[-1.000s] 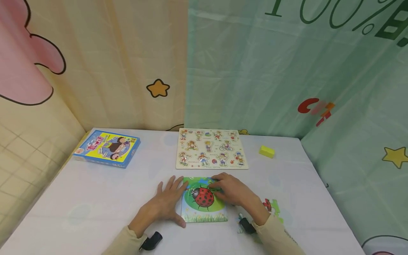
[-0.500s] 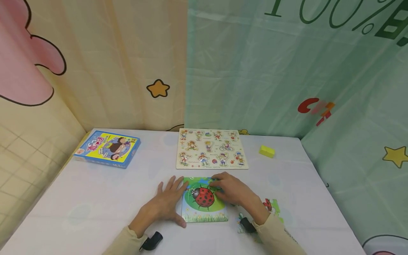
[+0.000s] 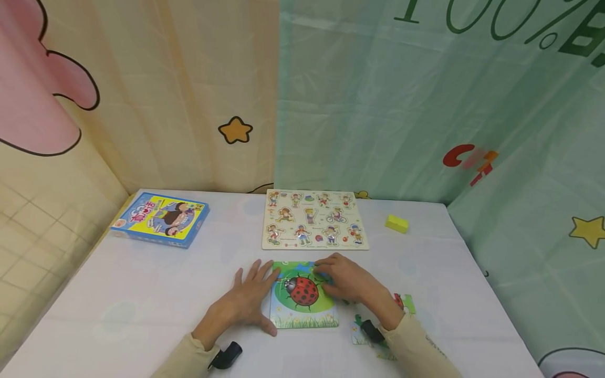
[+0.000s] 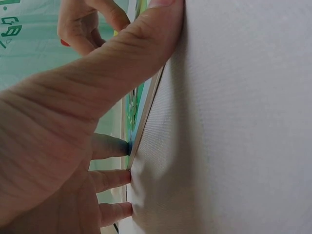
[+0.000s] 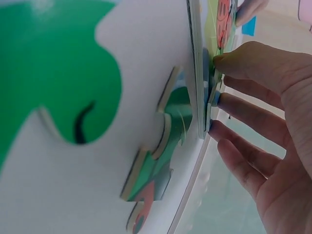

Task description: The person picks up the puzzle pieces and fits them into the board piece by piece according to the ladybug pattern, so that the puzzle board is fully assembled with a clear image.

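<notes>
A square ladybug puzzle (image 3: 304,319) lies flat on the white table in the head view. My left hand (image 3: 246,302) rests at its left side, fingers spread and thumb by the lower left corner. At the upper right corner, my right hand (image 3: 350,279) has its fingers bent and holds a small puzzle piece (image 5: 211,105), which sits slightly proud of the board in the right wrist view. The palm hides part of that corner. Loose puzzle pieces (image 3: 360,336) lie by the right forearm, partly covered by it.
Behind the puzzle lies a peg board (image 3: 315,219) with printed children figures. A blue and yellow box (image 3: 160,219) is at the back left, and a yellow block (image 3: 396,223) at the back right. Printed curtains close off the table's back and sides.
My right hand has shifted slightly to the right at the puzzle's upper right corner, and its forearm now uncovers more of the loose pieces. My left hand stays in place.
</notes>
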Demonstrator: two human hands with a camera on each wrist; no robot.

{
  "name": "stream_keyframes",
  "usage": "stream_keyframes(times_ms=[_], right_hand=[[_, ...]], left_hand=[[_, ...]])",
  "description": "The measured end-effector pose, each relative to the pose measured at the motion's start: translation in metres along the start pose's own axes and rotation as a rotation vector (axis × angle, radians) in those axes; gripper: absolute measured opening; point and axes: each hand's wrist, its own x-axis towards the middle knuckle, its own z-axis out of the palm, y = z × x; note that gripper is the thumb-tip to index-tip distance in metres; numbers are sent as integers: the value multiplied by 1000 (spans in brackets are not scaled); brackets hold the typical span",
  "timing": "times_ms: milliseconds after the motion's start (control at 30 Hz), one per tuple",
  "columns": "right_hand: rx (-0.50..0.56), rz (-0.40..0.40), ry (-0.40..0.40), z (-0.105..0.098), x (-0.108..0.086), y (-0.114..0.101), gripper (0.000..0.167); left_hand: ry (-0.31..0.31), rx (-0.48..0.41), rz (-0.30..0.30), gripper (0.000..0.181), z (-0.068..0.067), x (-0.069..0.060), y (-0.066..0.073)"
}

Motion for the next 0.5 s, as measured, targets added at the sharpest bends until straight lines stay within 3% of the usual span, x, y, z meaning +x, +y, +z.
stream_keyframes(times_ms=[367, 500], right_hand=[[100, 52, -19, 2, 2, 2, 44], [163, 69, 27, 5, 6, 4, 39]], left_hand=[[-17, 2, -10, 131, -1, -1, 2], [-15, 3, -10, 131, -1, -1, 2]])
